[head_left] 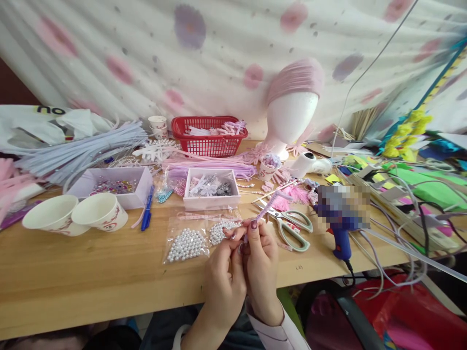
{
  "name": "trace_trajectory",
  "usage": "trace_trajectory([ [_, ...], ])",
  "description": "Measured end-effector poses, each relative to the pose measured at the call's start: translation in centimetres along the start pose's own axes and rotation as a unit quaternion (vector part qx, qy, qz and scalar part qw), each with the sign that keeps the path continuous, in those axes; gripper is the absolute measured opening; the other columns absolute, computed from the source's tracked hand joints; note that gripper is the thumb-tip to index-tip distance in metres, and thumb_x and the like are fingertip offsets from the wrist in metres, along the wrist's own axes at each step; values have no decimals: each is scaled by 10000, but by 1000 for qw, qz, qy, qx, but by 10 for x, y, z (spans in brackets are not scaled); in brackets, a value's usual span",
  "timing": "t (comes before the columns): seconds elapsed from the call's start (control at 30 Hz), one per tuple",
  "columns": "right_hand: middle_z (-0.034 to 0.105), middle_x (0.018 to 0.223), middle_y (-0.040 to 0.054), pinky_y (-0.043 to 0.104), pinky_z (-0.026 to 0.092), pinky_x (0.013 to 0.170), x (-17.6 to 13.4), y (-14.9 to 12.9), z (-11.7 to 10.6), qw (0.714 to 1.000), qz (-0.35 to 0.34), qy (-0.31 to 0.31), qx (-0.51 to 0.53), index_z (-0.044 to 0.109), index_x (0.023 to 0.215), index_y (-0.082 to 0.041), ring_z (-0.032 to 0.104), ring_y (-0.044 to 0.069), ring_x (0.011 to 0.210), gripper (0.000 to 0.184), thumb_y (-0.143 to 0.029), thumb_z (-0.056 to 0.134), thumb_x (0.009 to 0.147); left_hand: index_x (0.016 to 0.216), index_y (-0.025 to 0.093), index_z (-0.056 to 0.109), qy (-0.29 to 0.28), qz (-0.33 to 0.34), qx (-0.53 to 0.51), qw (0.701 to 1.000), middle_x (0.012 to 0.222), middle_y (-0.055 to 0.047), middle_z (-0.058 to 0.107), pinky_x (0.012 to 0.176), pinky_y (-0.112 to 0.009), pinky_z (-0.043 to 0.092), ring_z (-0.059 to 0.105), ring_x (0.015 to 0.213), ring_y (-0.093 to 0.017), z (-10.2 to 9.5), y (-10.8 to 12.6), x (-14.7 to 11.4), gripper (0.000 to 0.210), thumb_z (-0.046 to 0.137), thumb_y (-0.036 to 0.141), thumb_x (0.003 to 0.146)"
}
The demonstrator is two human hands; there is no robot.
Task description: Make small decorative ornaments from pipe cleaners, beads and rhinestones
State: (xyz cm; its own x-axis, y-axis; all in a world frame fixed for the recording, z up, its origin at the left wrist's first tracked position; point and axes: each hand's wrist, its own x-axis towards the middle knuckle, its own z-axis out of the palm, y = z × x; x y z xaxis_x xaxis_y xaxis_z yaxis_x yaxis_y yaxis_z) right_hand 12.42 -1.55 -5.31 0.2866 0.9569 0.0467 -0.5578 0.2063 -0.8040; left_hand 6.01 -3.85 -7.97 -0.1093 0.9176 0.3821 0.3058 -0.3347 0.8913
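Observation:
Both hands meet above the front of the wooden table. My right hand (260, 257) is closed, its thumb and fingers pinching a light purple pipe cleaner (264, 210), whose bent upper end sticks up to the right. My left hand (226, 272) is closed too, fingertips pressed together at the lower end of the pipe cleaner; that end is hidden by the fingers. Just left of the hands lie clear bags of white pearl beads (187, 244). To their right, scissors (288, 221) with pale green handles rest on the table.
A blue glue gun (342, 240) with cords stands at the right. Behind are a white box of trimmings (211, 199), a red basket (207, 146) and a white mannequin head (292, 114). Paper cups (100, 214) and a blue pen (147, 211) sit at the left.

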Motion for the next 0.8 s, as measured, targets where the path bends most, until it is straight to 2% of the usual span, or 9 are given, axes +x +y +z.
trace_trajectory([
  [0.2, 684, 617, -32, 277, 568, 702, -3, 3, 3, 1000, 4, -2, 5, 646, 798, -214, 674, 139, 651, 252, -447, 718, 863, 1076, 193, 667, -1, -17, -7, 1000, 1021, -104, 764, 783, -346, 591, 733, 933, -246, 3, -5, -2, 221, 483, 201, 953],
  [0.37, 677, 610, -40, 273, 567, 712, 0, 4, -4, 1000, 21, -16, -14, 655, 809, -215, 664, 127, 626, 263, -465, 716, 861, 1133, 199, 641, -7, -30, -28, 999, 1075, -99, 745, 833, -333, 563, 709, 991, -229, 1, -3, -1, 245, 466, 195, 962],
  [0.47, 685, 640, -27, 263, 564, 639, 8, -4, -9, 998, 35, -35, -26, 668, 866, -205, 660, 131, 617, 275, -475, 719, 852, 982, 204, 639, -52, -33, -30, 998, 916, -58, 732, 690, -269, 531, 694, 804, -187, -7, 0, 4, 179, 461, 208, 966],
  [0.53, 684, 653, -31, 249, 555, 605, 14, -12, -9, 999, 8, -36, -16, 657, 879, -214, 660, 132, 631, 259, -465, 719, 853, 888, 205, 613, -87, -43, -26, 995, 792, -25, 684, 613, -244, 480, 639, 686, -159, -12, 1, 8, 173, 463, 226, 971],
  [0.63, 654, 605, -57, 238, 548, 597, 21, -20, -6, 999, -32, -35, 0, 618, 817, -230, 648, 121, 609, 221, -422, 714, 868, 886, 206, 606, -118, -54, -45, 991, 731, 0, 631, 602, -235, 446, 591, 648, -143, -16, 0, 10, 177, 463, 254, 981],
  [0.8, 632, 583, -70, 216, 535, 595, 22, -18, -2, 998, -53, -20, -10, 597, 779, -227, 616, 92, 559, 222, -392, 684, 900, 912, 204, 623, -141, -69, -87, 984, 676, 22, 587, 598, -229, 434, 560, 606, -129, -16, -3, 8, 189, 468, 279, 990],
])
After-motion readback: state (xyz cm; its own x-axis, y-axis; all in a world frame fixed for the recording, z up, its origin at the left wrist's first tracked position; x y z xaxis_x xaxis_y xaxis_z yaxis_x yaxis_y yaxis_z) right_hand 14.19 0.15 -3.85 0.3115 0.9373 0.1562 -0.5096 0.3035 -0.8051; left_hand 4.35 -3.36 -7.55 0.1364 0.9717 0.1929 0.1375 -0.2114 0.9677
